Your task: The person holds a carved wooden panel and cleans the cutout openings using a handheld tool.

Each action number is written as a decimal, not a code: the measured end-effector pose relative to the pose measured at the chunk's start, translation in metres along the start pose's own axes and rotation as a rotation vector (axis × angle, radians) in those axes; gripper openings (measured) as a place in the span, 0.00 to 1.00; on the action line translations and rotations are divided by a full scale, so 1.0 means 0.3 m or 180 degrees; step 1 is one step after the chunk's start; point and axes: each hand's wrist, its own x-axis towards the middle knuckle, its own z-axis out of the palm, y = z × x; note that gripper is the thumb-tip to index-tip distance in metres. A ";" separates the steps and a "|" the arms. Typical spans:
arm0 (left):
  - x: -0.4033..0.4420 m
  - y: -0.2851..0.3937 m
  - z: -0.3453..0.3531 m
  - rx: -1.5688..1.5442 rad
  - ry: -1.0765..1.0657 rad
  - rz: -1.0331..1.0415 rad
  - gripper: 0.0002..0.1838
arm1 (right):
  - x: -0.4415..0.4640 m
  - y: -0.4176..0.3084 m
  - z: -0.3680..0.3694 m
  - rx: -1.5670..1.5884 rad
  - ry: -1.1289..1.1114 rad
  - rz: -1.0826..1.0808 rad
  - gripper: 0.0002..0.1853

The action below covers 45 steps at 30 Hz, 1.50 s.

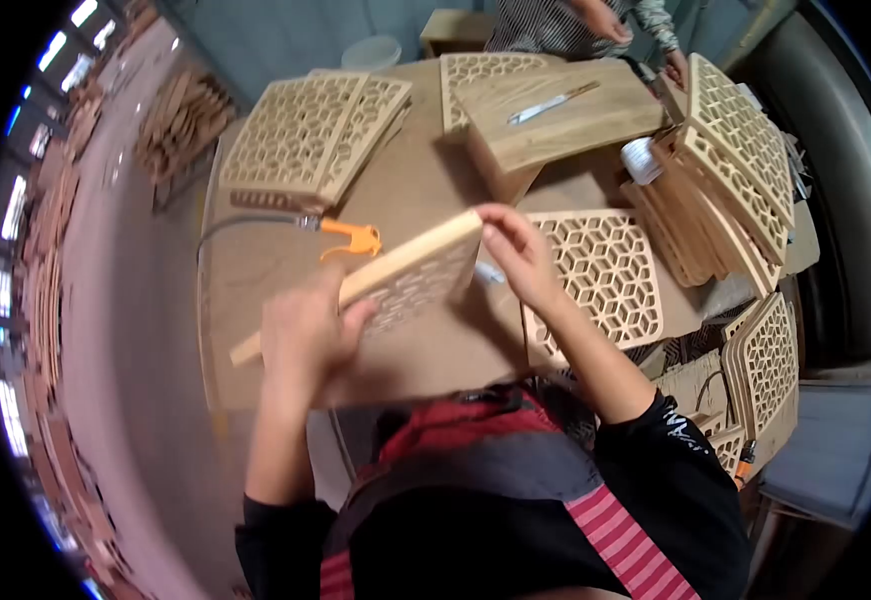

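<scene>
A light wooden lattice panel (pixel 411 258) is held tilted up on edge over the table, its plain border strip uppermost. My left hand (pixel 304 325), slightly blurred, is closed round the panel's near-left part. At the far-right upper corner, my right hand (pixel 521 255) grips the same panel with fingers and thumb. Another lattice panel (pixel 601 275) lies flat beneath my right forearm. Just beyond the held panel lies an orange air blow gun (pixel 356 240) with its hose. A small white-and-blue object (pixel 489 272) shows partly on the table behind the raised panel.
Stacked lattice panels (pixel 296 130) occupy the back left. A wooden board (pixel 596 110) at the back carries a slim white tool (pixel 551 103). More panels (pixel 741 150) lean at right beside a white roll (pixel 641 160). A person (pixel 566 25) stands across the table.
</scene>
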 end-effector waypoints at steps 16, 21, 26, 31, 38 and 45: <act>0.201 -0.167 -0.024 -0.0672 -0.0468 -0.0451 0.23 | 0.236 0.016 0.180 0.1278 -0.0011 -0.0077 0.19; 0.179 -0.167 -0.004 -0.0489 -0.0070 -0.0099 0.22 | 0.280 -0.034 0.116 0.0938 -0.0024 -0.0050 0.13; 0.125 -0.095 -0.011 -0.0397 -0.0072 -0.0166 0.21 | 0.284 -0.105 0.076 0.0364 0.0015 -0.0002 0.04; 0.033 -0.026 -0.014 -0.0191 -0.0047 -0.0140 0.17 | 0.208 -0.149 0.026 0.0283 -0.0190 0.0116 0.06; -0.011 0.022 0.001 -0.0003 0.0208 0.0023 0.18 | 0.230 -0.069 -0.128 0.0063 -0.0782 0.0201 0.05; 0.015 0.021 0.007 -0.0221 0.0131 -0.0224 0.23 | 0.513 0.122 -0.413 -0.3643 0.0831 -0.1353 0.19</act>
